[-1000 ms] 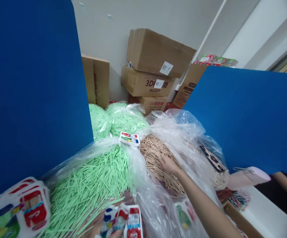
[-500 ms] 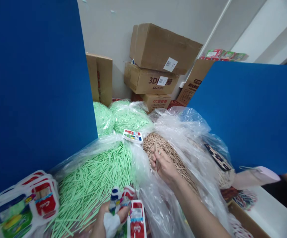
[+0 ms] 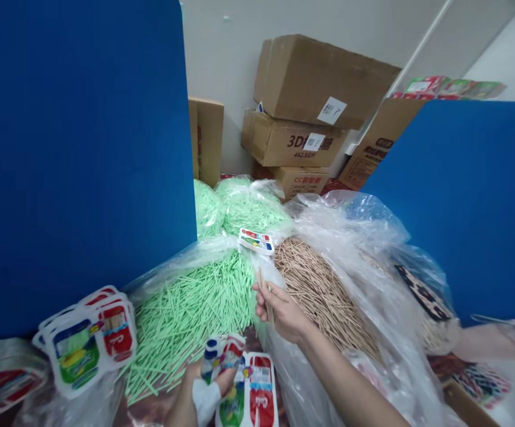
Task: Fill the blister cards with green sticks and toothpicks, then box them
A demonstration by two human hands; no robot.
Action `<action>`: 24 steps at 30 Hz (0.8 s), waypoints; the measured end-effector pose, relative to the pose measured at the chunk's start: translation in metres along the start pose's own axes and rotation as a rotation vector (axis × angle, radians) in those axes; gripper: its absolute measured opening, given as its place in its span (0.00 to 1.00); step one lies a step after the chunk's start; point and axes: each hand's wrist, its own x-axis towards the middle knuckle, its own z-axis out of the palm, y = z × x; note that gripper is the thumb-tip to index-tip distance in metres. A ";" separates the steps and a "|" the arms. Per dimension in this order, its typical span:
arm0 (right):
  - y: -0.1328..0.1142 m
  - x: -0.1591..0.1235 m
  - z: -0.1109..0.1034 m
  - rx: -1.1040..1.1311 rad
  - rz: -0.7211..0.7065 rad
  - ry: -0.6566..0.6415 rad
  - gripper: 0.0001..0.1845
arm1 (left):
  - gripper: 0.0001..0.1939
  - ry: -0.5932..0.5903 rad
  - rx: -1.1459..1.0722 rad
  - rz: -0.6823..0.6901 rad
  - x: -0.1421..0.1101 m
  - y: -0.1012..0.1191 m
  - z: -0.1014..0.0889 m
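Note:
In my left hand [image 3: 215, 382], which has a white wrap near the thumb, is a printed double-bottle packet [image 3: 263, 391] with a red "Cola" side and a green-blue side; its top is bent over the fingers. My right hand [image 3: 286, 314] pinches a few thin brown sticks [image 3: 260, 279], held upright above the plastic between two heaps. To its right lies the heap of brown sticks [image 3: 320, 284] in an open clear bag. A heap of light green sticks [image 3: 195, 314] spreads to its left. Similar packets [image 3: 79, 353] are stacked at the left.
A small pile of packets [image 3: 256, 241] lies on the plastic between the heaps. Tall blue panels [image 3: 79, 148] [image 3: 475, 201] stand on both sides. Cardboard boxes [image 3: 324, 77] are stacked against the back wall. Closed bags of green sticks [image 3: 251, 207] lie behind.
My right hand has drawn back from the brown heap toward the left, with the sticks in its fingers. My left hand still holds the packet, more of which shows. The view has shifted left.

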 end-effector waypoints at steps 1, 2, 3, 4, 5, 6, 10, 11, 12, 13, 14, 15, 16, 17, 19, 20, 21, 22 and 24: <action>0.000 -0.003 0.004 0.028 0.020 -0.024 0.23 | 0.14 0.012 0.041 0.042 -0.001 0.004 0.001; 0.001 -0.006 0.008 0.036 0.039 -0.048 0.23 | 0.14 0.007 0.071 0.079 -0.001 0.008 0.001; 0.002 -0.010 0.010 0.028 0.054 -0.066 0.23 | 0.15 -0.016 0.081 0.103 -0.001 0.013 0.001; 0.003 -0.013 0.011 0.004 0.067 -0.080 0.23 | 0.15 -0.061 0.072 0.110 0.001 0.017 0.000; 0.004 -0.015 0.012 -0.030 0.077 -0.090 0.24 | 0.15 -0.106 0.063 0.106 0.002 0.021 -0.001; 0.006 -0.018 0.013 -0.073 0.079 -0.095 0.24 | 0.15 -0.139 0.059 0.097 0.004 0.024 -0.002; 0.007 -0.022 0.015 -0.243 -0.027 -0.030 0.22 | 0.16 -0.137 0.082 0.091 0.010 0.024 -0.007; 0.006 -0.022 0.017 -0.260 -0.060 -0.006 0.21 | 0.15 -0.119 0.091 0.111 0.010 0.022 -0.008; 0.005 -0.022 0.018 -0.261 -0.083 0.010 0.21 | 0.15 -0.110 0.101 0.134 0.011 0.020 -0.008; 0.004 -0.021 0.021 -0.250 -0.096 0.015 0.20 | 0.14 -0.099 0.112 0.155 0.010 0.019 -0.008; 0.003 -0.021 0.023 -0.231 -0.106 0.013 0.20 | 0.14 -0.089 0.127 0.170 0.010 0.018 -0.008; 0.002 -0.021 0.025 -0.214 -0.113 0.008 0.19 | 0.13 -0.080 0.143 0.177 0.009 0.017 -0.008; 0.001 -0.020 0.027 -0.203 -0.119 0.005 0.19 | 0.14 -0.075 0.156 0.181 0.009 0.017 -0.008; 0.001 -0.020 0.028 -0.202 -0.122 0.003 0.19 | 0.14 -0.071 0.164 0.185 0.009 0.017 -0.009; 0.003 -0.020 0.031 -0.227 -0.121 0.008 0.18 | 0.13 -0.057 0.169 0.194 0.009 0.015 -0.011; 0.003 -0.020 0.032 -0.245 -0.119 0.013 0.18 | 0.13 -0.049 0.168 0.195 0.010 0.015 -0.012; 0.004 -0.020 0.033 -0.259 -0.118 0.019 0.19 | 0.13 -0.043 0.163 0.197 0.010 0.014 -0.012; 0.005 -0.019 0.034 -0.262 -0.119 0.026 0.19 | 0.14 -0.040 0.158 0.198 0.010 0.013 -0.013; 0.007 -0.019 0.035 -0.245 -0.111 0.038 0.21 | 0.13 -0.034 0.128 0.192 0.009 0.013 -0.014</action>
